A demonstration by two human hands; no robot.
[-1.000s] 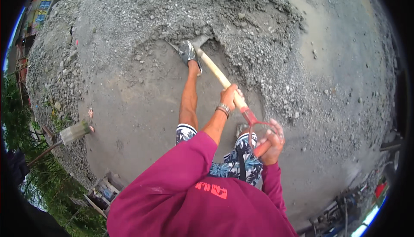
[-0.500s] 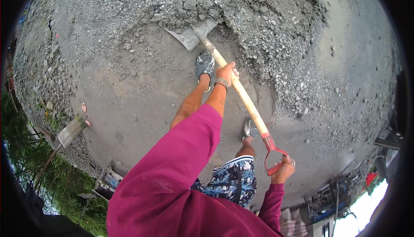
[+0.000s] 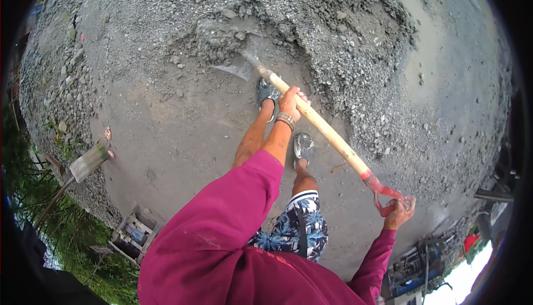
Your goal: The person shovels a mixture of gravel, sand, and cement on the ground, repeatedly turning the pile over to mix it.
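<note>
Gripping the long pale wooden shovel shaft partway up, the person's left hand is wrapping its fingers tight around the wood, a banded bracelet sitting at the wrist. The right hand is closing around the red D-shaped handle at the near right end of the shovel, fingers curled through the loop. The shaft is running slantwise from that handle, far and leftward, to the grey metal blade, which is lying at the near edge of the big heap of grey gravel and sand, with loose grey material sitting on it. The person is wearing a magenta long-sleeved top and blue-and-white patterned shorts, and both grey shoes are planted on the damp grey ground just beside the shaft, one farther out, one nearer in. Off to the left, well apart from the hands, a second shovel with a flat grey blade is lying at the edge of the ground by the green grass. A small wooden crate is sitting near the lower left, and blue machinery is showing at the near right.
</note>
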